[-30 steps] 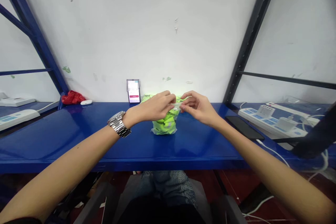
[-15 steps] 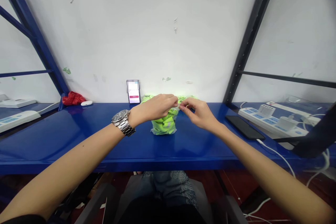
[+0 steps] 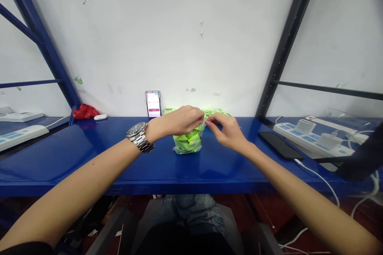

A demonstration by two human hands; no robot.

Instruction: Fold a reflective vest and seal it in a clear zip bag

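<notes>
Both hands have drawn together since a moment ago: the left hand point(image 3: 176, 121) and right hand point(image 3: 227, 129) each keep a narrow pinching grip on the clear bag point(image 3: 188, 143) mouth. The bag of green pieces stands directly below the grip on the blue surface point(image 3: 89, 159).

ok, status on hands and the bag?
Left hand and right hand both pinching the top of the clear bag of green pieces. Bag stands on blue shelf. Nothing in the way.
</notes>
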